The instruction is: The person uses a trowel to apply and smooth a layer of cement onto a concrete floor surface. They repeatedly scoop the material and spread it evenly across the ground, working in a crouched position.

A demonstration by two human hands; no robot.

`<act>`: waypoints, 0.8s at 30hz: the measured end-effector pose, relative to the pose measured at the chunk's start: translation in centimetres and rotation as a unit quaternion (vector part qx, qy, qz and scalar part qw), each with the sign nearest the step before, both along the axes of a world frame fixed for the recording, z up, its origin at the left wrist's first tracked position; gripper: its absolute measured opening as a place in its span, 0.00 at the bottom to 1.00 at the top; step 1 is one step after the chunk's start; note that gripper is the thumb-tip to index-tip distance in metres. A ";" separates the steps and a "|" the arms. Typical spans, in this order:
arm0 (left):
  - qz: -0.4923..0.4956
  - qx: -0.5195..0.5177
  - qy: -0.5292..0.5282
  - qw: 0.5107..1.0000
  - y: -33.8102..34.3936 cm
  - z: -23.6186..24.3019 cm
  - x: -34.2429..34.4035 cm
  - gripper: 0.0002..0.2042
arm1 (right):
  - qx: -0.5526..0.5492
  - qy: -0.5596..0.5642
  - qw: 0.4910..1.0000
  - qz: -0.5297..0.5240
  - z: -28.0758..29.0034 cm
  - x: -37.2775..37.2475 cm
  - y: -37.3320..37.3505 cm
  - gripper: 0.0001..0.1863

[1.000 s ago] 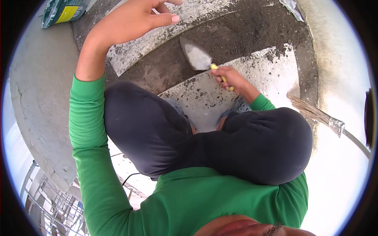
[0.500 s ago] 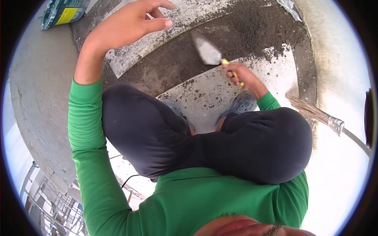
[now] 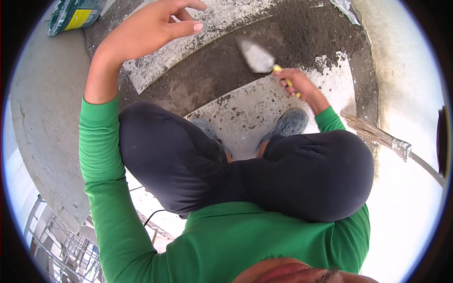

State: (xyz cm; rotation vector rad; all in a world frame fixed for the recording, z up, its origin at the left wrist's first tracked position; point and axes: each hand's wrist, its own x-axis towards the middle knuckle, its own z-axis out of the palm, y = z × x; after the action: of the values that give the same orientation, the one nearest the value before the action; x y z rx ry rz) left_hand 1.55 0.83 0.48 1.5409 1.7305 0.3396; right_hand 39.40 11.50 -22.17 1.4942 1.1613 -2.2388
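Observation:
My right hand (image 3: pixel 298 84) is wrapped round the yellow handle of a pointed trowel (image 3: pixel 257 56). The trowel's grey blade, a little blurred, lies over a strip of dark wet mortar (image 3: pixel 212 70) between two pale slabs. My left hand (image 3: pixel 158 28) hangs over the far slab (image 3: pixel 146 70) with its fingers apart and bent, holding nothing. My feet rest on the near slab (image 3: pixel 240 108), which is spotted with mortar crumbs. A heap of loose dark mortar (image 3: pixel 306 35) lies beyond the trowel, at the far right.
A dark green bucket (image 3: pixel 75 16) with a yellow patch lies at the far left, by a grey wall (image 3: pixel 47 104). On the right, a straw brush (image 3: pixel 373 132) with a long handle leans near a pale wall (image 3: pixel 401 70). Crumpled plastic (image 3: pixel 346 10) lies at the far right.
My right hand and the trowel have moved a little to the right and away from me over the mortar. My left hand has barely shifted.

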 end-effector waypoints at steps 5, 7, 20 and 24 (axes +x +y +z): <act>0.012 -0.034 0.021 0.999 -1.6 0.4 -1.7 0.24 | 0.012 -0.001 0.994 -0.112 0.2 4.1 3.7 0.18; 0.014 -0.019 0.017 1.000 -1.7 0.3 -2.1 0.24 | 0.019 0.000 0.997 -0.075 1.0 3.1 1.5 0.18; 0.026 -0.030 0.021 0.999 -1.6 0.6 -1.6 0.25 | 0.077 -0.025 0.990 -0.118 0.8 4.6 1.5 0.15; 0.018 -0.012 0.010 1.000 -0.7 0.6 -1.2 0.25 | -0.050 0.043 0.998 -0.019 3.5 -1.3 -4.5 0.14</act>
State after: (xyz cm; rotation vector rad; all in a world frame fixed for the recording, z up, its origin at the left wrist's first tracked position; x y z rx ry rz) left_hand 0.34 0.11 1.04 1.5030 1.7739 0.3212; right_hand 38.06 6.98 -18.69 1.4073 1.0361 -2.3693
